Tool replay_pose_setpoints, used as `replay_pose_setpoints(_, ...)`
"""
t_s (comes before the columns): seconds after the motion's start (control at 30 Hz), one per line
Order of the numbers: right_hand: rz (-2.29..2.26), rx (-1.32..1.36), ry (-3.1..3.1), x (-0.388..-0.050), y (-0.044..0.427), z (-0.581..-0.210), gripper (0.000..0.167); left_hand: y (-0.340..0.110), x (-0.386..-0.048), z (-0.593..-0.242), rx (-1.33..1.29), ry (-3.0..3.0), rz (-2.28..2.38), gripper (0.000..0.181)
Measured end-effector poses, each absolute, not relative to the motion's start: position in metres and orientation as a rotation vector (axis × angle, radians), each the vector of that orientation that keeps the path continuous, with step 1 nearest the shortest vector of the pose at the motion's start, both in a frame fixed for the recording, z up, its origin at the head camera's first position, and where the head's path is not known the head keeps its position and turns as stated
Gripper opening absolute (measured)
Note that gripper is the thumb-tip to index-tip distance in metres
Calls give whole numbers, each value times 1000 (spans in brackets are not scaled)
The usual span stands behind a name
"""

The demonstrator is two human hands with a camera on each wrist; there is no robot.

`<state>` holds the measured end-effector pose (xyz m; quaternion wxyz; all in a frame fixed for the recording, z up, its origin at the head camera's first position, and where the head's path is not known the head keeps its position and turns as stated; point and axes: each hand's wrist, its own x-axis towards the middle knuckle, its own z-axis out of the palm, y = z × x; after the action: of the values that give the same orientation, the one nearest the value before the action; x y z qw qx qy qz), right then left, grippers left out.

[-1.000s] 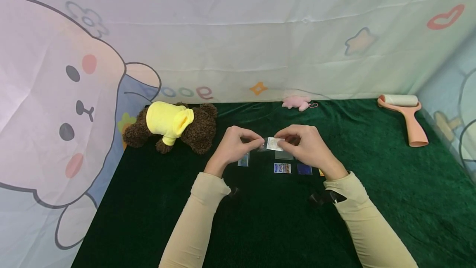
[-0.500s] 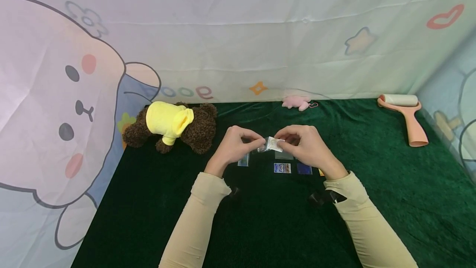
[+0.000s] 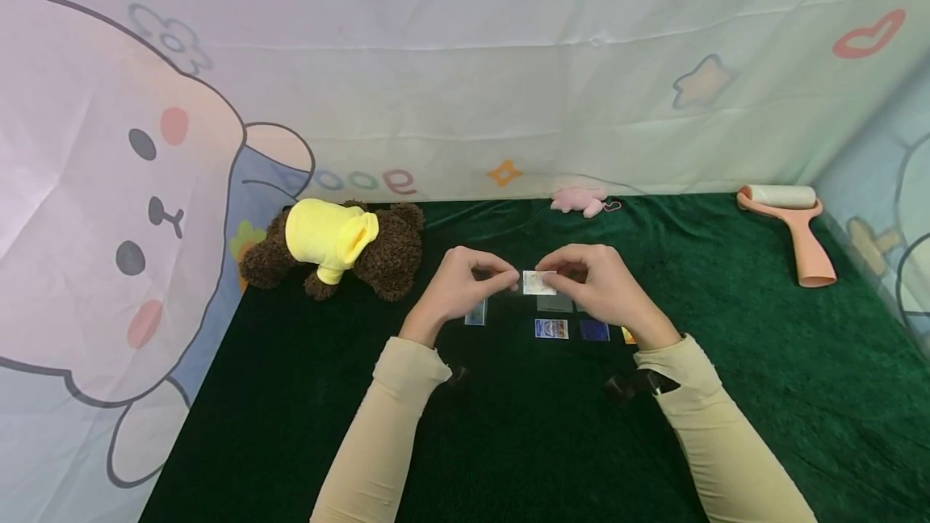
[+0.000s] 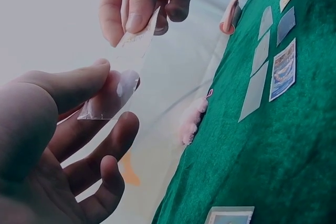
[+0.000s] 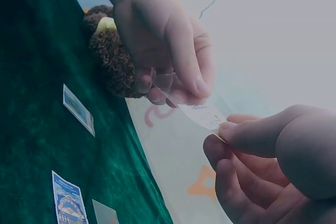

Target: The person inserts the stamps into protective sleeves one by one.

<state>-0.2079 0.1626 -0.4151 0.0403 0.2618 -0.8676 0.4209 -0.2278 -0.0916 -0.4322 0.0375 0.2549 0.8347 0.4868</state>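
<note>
Over the green cloth, both hands meet at a small white stamp point(image 3: 539, 282) and a clear plastic sleeve point(image 4: 107, 102). My right hand point(image 3: 597, 285) pinches the stamp's far end between thumb and fingers. Between thumb and index finger, my left hand point(image 3: 468, 285) pinches the sleeve. Stamp and sleeve overlap in the left wrist view; how far one lies inside the other I cannot tell. Below lie a blue-and-white picture stamp point(image 3: 552, 328), a dark blue stamp point(image 3: 595, 330) and an orange one point(image 3: 628, 336), partly hidden by the right wrist.
Clear sleeves point(image 4: 253, 90) lie in a row behind the stamps. Left of them is a sleeved stamp point(image 5: 79, 109). A brown plush toy in yellow point(image 3: 330, 244), a pink plush point(image 3: 579, 200) and a lint roller point(image 3: 799, 236) line the cloth's back, before a printed curtain point(image 3: 465, 103).
The white stamp tilted half a second ago and now lies level again. The sleeve's shine beside the left fingertips has faded. Both hands keep nearly the same place.
</note>
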Motion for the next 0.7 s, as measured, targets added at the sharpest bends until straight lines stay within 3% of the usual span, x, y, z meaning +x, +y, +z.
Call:
replay_pose_setpoints(0.47,1349,693,-2667,-206,161,-413,5,-88,-227,-432,811,2590,1547,10)
replay_pose_setpoints(0.7,1386,726,-2640,-206,161,-411,11,-86,-227,-431,877,2547,1578,9)
